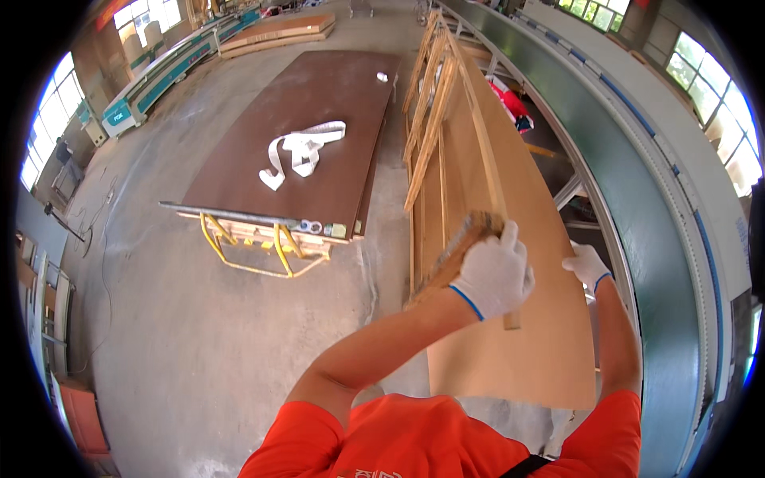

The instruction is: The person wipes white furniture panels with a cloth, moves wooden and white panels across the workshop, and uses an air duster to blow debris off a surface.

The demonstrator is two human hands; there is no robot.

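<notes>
My left hand (496,275), in a white glove with a blue cuff, is closed around a rough brown piece of wood (454,259) with a dark edge. It is held over a tan panel (550,334) that leans on its long side to my right, with light wooden strips (481,135) along its left face. My right hand (588,265), gloved the same way, is at the panel's right edge. Its thumb lies along that edge, and its other fingers are partly hidden.
Left of the panel, a brown board stack (279,95) rests on a yellow-framed cart (283,251), with a white strap (303,151) on top. A long green machine bed (637,175) runs along my right. Farther off stand a teal-and-white machine (151,88) and more boards (279,36).
</notes>
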